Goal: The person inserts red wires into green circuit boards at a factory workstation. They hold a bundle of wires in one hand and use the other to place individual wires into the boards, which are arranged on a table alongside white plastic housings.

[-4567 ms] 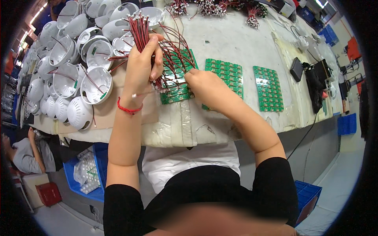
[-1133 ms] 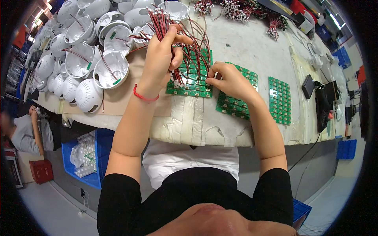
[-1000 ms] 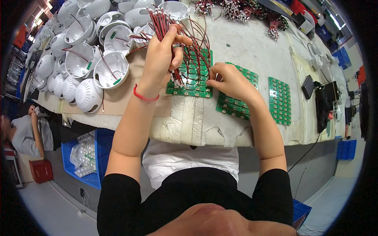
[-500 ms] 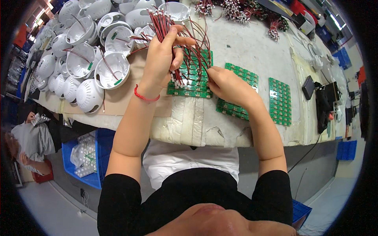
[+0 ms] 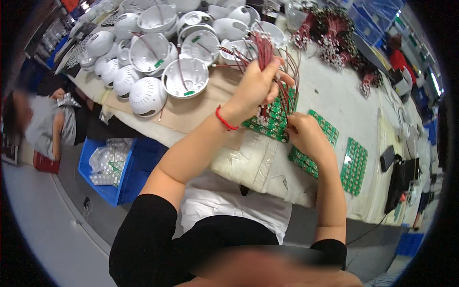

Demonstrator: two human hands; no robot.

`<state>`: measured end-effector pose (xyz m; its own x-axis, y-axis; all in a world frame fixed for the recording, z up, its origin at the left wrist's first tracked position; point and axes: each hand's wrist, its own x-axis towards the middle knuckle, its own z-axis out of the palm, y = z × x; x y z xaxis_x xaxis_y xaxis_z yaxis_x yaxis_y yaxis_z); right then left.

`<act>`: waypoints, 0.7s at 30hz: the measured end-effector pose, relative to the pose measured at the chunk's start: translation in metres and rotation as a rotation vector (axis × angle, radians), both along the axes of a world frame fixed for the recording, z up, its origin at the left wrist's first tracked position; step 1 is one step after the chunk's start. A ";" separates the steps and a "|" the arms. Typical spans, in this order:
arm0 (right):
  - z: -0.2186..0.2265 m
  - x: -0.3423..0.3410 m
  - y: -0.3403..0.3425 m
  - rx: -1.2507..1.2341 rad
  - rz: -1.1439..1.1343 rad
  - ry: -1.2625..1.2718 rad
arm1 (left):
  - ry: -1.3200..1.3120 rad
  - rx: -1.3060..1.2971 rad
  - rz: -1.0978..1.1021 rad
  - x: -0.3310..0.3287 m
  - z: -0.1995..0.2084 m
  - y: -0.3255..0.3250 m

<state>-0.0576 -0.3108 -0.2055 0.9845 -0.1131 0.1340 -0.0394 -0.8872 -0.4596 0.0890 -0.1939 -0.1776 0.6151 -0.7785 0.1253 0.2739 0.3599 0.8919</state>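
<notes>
My left hand (image 5: 256, 89) is closed round a thick bundle of thin red and black wires (image 5: 263, 51), raised over the table. White connectors on the wire ends hang below the fist. Beneath it lies a panel of green circuit boards (image 5: 273, 128), partly covered by the wires. At this panel's right edge, my right hand (image 5: 308, 135) pinches the end of one wire between thumb and fingertips; the tip itself is hidden. A second green panel (image 5: 326, 127) lies partly under my right wrist. Farther right is a third panel (image 5: 354, 167).
Many white rounded plastic shells (image 5: 148, 97) pile up at the left, some with wires inside. More wire bundles (image 5: 334, 40) lie at the far side. A blue bin (image 5: 103, 189) stands below the table's left edge. Another person (image 5: 48, 119) sits at the far left.
The whole view has turned, so the table and both hands appear farther right and lower. My left hand keeps the wire bundle, and my right hand stays pinched at the panel's edge.
</notes>
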 end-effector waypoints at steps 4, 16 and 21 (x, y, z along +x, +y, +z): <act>0.002 0.000 0.002 -0.004 -0.001 -0.022 | -0.005 0.010 -0.037 0.003 -0.006 -0.003; -0.001 -0.009 -0.008 0.136 -0.121 0.068 | 0.042 -0.051 -0.045 -0.003 -0.007 -0.006; 0.007 -0.002 -0.004 0.110 -0.085 0.033 | 0.012 -0.022 -0.065 -0.006 -0.011 -0.006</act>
<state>-0.0593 -0.3148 -0.1983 0.9744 -0.2087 0.0834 -0.1294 -0.8245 -0.5508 0.0833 -0.2004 -0.1885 0.5647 -0.8140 0.1360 0.3076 0.3604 0.8806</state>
